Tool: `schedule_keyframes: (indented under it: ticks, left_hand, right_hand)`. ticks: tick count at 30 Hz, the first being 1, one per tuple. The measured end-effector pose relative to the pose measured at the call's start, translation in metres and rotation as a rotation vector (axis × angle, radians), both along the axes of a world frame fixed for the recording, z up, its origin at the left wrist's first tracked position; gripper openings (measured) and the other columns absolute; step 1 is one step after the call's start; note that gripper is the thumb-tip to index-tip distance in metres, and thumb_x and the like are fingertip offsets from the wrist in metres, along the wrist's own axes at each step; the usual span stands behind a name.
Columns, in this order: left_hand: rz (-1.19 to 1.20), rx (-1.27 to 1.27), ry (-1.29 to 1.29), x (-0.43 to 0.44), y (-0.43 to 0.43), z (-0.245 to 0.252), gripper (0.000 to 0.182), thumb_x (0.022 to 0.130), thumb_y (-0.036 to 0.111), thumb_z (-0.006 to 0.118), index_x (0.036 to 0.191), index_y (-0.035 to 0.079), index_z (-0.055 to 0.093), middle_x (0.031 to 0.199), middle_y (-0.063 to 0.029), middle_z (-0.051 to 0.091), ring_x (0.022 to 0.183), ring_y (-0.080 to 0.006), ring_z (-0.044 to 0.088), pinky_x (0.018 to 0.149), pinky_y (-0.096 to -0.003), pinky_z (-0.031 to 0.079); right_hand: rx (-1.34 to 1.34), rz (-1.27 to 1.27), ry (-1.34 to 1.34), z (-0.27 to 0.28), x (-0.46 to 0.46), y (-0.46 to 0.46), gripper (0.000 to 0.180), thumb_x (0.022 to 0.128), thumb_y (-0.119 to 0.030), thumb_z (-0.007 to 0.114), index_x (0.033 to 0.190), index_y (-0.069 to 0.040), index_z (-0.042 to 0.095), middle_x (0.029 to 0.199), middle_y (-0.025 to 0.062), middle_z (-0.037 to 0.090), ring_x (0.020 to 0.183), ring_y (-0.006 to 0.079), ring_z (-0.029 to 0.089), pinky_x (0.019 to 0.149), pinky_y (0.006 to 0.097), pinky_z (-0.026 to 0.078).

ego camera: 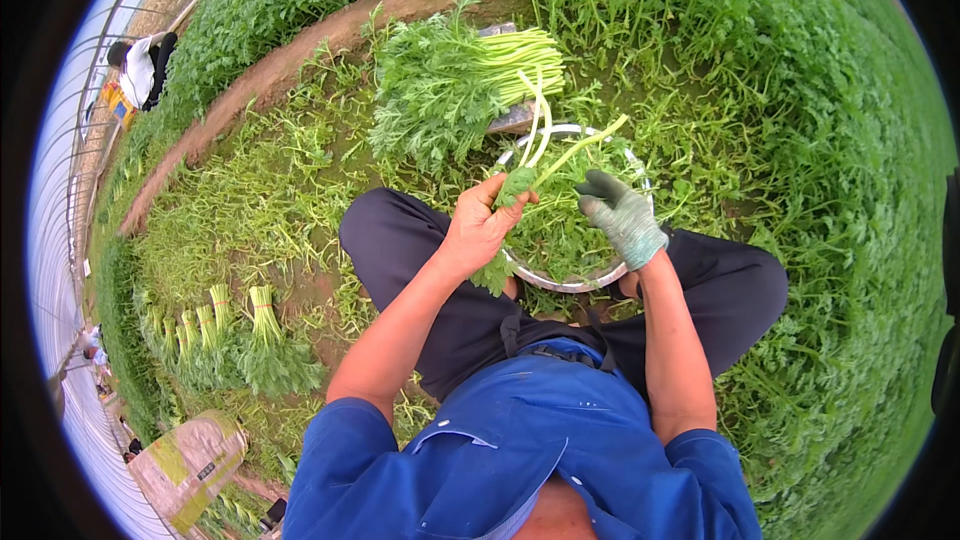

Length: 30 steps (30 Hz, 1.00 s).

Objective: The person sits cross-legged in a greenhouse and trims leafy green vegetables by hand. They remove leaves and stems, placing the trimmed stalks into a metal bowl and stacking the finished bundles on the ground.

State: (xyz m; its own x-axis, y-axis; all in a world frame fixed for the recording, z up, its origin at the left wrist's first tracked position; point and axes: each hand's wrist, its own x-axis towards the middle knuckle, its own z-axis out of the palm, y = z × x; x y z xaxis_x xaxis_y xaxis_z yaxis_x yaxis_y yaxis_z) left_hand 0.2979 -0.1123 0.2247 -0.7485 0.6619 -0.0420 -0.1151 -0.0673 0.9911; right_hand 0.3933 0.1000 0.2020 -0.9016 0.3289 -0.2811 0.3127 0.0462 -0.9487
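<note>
My bare left hand (pixel 478 226) is closed around a few pale green stems (pixel 541 136) of a leafy vegetable that looks like crown daisy. Their cut ends point up and away, and leaves hang below my palm. Just right of it, my right hand (pixel 616 219), in a grey-green knit glove, has its fingers apart and holds nothing that I can see. Both hands are above a round tub with a pale rim (pixel 574 286), which stands between my knees with loose leaves and stems (pixel 562 240) inside. Beyond the tub, a large pile of trimmed stalks (pixel 521 64) rests on a small board or stand (pixel 517 118).
Several tied bunches (pixel 264 315) lie on the ground at left. Behind them is a stuffed woven sack (pixel 191 465). Standing greens (pixel 840 240) grow at right, and a bare soil ridge (pixel 300 37) curves past the far side. A person (pixel 141 71) sits at far left.
</note>
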Motion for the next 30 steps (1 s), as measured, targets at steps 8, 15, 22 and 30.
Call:
schedule_keyframes:
  ticks: [8, 15, 22, 30]
  left_hand:
    - [-0.38, -0.529, 0.559, 0.018, -0.012, -0.033, 0.042, 0.086, 0.031, 0.073, 0.113, 0.001, 0.063, 0.101, -0.0169, 0.067, 0.095, -0.0224, 0.064, 0.085, -0.0382, 0.049]
    - [-0.341, -0.122, -0.172, -0.019, -0.012, -0.011, 0.055, 0.102, 0.044, 0.047, 0.13, -0.003, 0.056, 0.124, -0.0178, 0.065, 0.119, -0.0249, 0.06, 0.107, -0.0386, 0.04]
    - [-0.276, -0.091, -0.33, -0.011, 0.022, -0.018, 0.045, 0.105, 0.035, 0.043, 0.114, -0.004, 0.064, 0.117, -0.0175, 0.068, 0.106, -0.0237, 0.065, 0.096, -0.0369, 0.05]
    - [-0.551, -0.033, -0.278, -0.005, 0.031, -0.009, 0.047, 0.105, 0.039, 0.042, 0.114, -0.001, 0.064, 0.124, -0.0181, 0.064, 0.116, -0.0256, 0.059, 0.105, -0.0413, 0.042]
  right_hand:
    - [-0.572, -0.157, 0.206, -0.001, -0.002, -0.073, 0.028, 0.099, -0.027, 0.057, 0.101, 0.0, 0.061, 0.077, 0.005, 0.065, 0.072, 0.0154, 0.062, 0.066, 0.0295, 0.051]
    - [-0.256, 0.308, -0.003, -0.011, -0.003, -0.076, 0.028, 0.103, -0.028, 0.051, 0.093, -0.005, 0.063, 0.068, 0.0024, 0.063, 0.061, 0.0114, 0.059, 0.058, 0.0283, 0.047]
    - [-0.317, 0.311, 0.027, -0.017, -0.003, -0.056, 0.035, 0.102, -0.034, 0.05, 0.101, -0.003, 0.066, 0.072, 0.0051, 0.067, 0.069, 0.0121, 0.063, 0.063, 0.0296, 0.05]
    - [-0.365, 0.591, -0.05, -0.017, -0.005, -0.046, 0.038, 0.093, -0.042, 0.061, 0.099, -0.005, 0.069, 0.079, 0.0071, 0.069, 0.074, 0.0174, 0.066, 0.066, 0.0325, 0.052]
